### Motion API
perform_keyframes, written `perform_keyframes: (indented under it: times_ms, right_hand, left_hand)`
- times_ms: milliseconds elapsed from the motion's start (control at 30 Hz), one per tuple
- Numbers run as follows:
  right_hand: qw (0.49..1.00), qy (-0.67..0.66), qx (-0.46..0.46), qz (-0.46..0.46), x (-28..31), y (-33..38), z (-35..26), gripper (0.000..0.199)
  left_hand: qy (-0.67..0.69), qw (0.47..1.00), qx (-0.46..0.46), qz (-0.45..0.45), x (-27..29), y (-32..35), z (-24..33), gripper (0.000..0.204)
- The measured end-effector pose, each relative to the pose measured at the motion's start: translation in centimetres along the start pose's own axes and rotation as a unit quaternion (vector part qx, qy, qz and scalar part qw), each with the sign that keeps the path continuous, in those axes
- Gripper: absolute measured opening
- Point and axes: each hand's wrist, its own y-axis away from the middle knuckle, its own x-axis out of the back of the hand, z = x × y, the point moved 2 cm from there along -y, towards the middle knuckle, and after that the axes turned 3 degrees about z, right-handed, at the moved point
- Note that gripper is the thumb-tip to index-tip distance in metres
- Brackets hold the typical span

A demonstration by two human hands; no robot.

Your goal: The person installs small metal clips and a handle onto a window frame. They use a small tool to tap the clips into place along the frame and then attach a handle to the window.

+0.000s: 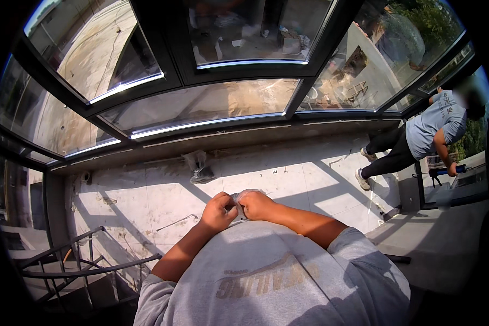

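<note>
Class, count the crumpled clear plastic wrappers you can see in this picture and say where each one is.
2: one clear plastic wrapper pinched between the left hand and right hand; another crumpled plastic wrapper on the floor beneath the windows. Others may be hidden.

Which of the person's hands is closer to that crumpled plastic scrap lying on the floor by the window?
Left. The left hand is just below the crumpled plastic scrap; the right hand sits farther off to its right.

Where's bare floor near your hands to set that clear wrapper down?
Bare tiles lie ahead of both hands, between the crumpled plastic scrap by the window frame and the co-worker at right. Crowded: the metal railing lower left.
</note>
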Motion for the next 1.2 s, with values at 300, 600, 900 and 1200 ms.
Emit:
perform_keyframes:
  times_ms: [300, 600, 900, 1200]
  right_hand:
    - [0.983, -0.136, -0.100, 0.070, 8.1, -3.1, 5.0, 0.023]
    - [0.832, -0.332, -0.427, 0.126, 10.1, -10.0, 11.5, 0.026]
    - [0.829, -0.288, -0.464, 0.122, 0.2, -19.1, 21.2, 0.023]
    - [0.889, -0.286, -0.358, 0.006, -15.2, -26.3, 43.5, 0.024]
  left_hand:
    - [-0.008, 0.992, 0.090, 0.087, 0.4, -6.0, -1.1, 0.007]
    - [-0.016, 0.987, 0.153, 0.050, 1.9, -11.2, -12.2, 0.013]
    - [0.014, 0.986, 0.159, -0.058, -2.5, -16.2, -35.0, 0.022]
    - [0.017, 0.972, 0.214, -0.100, -12.2, -20.7, -65.0, 0.042]
